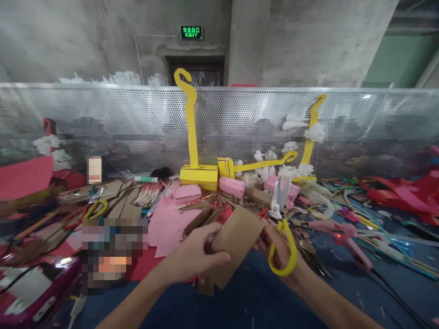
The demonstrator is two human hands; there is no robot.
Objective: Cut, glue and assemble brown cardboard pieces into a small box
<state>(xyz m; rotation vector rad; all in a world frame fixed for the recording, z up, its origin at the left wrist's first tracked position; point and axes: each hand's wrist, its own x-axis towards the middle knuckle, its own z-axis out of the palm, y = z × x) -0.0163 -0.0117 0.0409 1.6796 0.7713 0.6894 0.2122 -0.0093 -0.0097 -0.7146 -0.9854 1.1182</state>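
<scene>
My left hand [212, 253] is closed on a tilted brown cardboard piece [236, 242], thumb on its near face and fingers behind. My right hand [279, 244] holds a pair of scissors [281, 214] with a yellow handle loop, blades pointing up and slightly apart. Its fingertips are at the cardboard's right edge, near a red part. A folded cardboard strip [199, 221] lies just behind my left hand. Beyond the hands are small pink paper-covered blocks [187, 193] and a yellow block with a tall hooked neck [192, 132].
A pink glue gun [343, 233] with a glowing red light and black cord lies at right. Pink paper [168, 224], other scissors [96, 209], a purple case [37, 292] and cardboard scraps cover the left. A perforated metal panel [219, 123] stands behind the table.
</scene>
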